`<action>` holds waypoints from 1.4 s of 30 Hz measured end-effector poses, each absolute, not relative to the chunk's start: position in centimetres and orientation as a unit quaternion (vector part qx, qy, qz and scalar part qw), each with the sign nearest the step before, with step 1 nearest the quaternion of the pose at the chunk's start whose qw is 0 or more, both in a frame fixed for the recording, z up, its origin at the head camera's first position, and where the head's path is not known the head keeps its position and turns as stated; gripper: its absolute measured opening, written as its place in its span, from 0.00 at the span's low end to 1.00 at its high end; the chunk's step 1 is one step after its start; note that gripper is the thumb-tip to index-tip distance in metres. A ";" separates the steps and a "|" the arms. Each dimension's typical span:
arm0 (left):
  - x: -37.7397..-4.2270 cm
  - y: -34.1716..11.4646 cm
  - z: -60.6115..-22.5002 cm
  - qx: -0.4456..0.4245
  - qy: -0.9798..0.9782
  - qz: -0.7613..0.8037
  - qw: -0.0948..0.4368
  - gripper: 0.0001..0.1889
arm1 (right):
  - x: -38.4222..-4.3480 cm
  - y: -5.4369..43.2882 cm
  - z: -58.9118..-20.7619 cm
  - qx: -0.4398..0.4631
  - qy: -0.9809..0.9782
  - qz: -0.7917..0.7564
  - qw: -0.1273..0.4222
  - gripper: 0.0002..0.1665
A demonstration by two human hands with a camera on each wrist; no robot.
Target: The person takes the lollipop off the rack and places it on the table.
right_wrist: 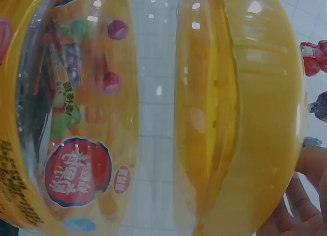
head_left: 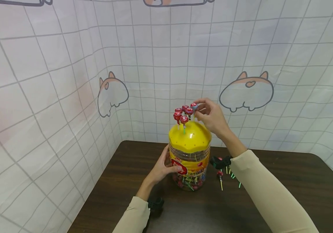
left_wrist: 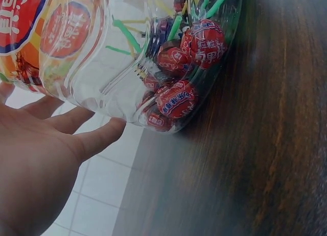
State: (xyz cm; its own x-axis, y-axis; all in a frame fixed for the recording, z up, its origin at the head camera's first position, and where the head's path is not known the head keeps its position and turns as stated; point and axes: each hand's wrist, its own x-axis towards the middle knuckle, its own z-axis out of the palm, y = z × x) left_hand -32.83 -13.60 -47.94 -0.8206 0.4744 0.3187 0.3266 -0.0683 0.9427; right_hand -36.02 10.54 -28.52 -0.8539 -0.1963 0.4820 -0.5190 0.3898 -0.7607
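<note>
A clear plastic candy jar [head_left: 195, 165] with a yellow printed label stands upright on the table, lollipops visible in its lower part. Several red-wrapped lollipops [head_left: 184, 119] stick up from holes in its domed yellow lid [head_left: 192, 139]. My right hand [head_left: 211, 119] pinches a red and blue lollipop [head_left: 194, 105] just above the lid's back right; whether its stick sits in a hole, I cannot tell. My left hand [head_left: 160, 167] holds the jar's left side, thumb across the front. In the left wrist view its fingers [left_wrist: 99, 136] touch the clear wall.
Several loose lollipops [head_left: 220, 174] lie on the dark wooden table [head_left: 131, 171] right of the jar, partly hidden by the right wrist's black strap [head_left: 220, 162]. A white gridded curtain [head_left: 160, 64] hangs behind and to the left.
</note>
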 end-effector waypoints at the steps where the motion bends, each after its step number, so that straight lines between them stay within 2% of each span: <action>1: -32.8 -13.6 -47.9 0.295 0.679 0.670 0.055 0.51 | -36.1 10.6 -28.5 0.221 -0.815 0.510 0.166 0.21; 6: -32.7 -13.5 -47.9 0.296 0.680 0.669 0.052 0.51 | -36.0 10.9 -28.2 0.242 -0.783 0.539 0.196 0.20; 19: -32.4 -13.6 -47.6 0.280 0.687 0.669 0.052 0.50 | -33.4 13.9 -28.2 0.247 -0.762 0.564 0.197 0.22; 32: -32.5 -13.5 -47.7 0.279 0.692 0.664 0.050 0.50 | -30.2 18.7 -32.4 0.224 -0.759 0.577 0.204 0.23; 42: -32.7 -13.3 -48.1 0.288 0.686 0.666 0.047 0.52 | -28.9 21.1 -36.4 0.198 -0.748 0.609 0.176 0.23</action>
State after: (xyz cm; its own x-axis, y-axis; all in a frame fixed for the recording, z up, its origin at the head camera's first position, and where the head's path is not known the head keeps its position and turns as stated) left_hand -32.72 -13.32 -48.06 -0.8292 0.4590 0.3189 0.3326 -0.0534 0.9416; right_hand -28.88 21.09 -36.43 -0.8597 -0.0816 0.5042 -0.5103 0.1810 -0.8408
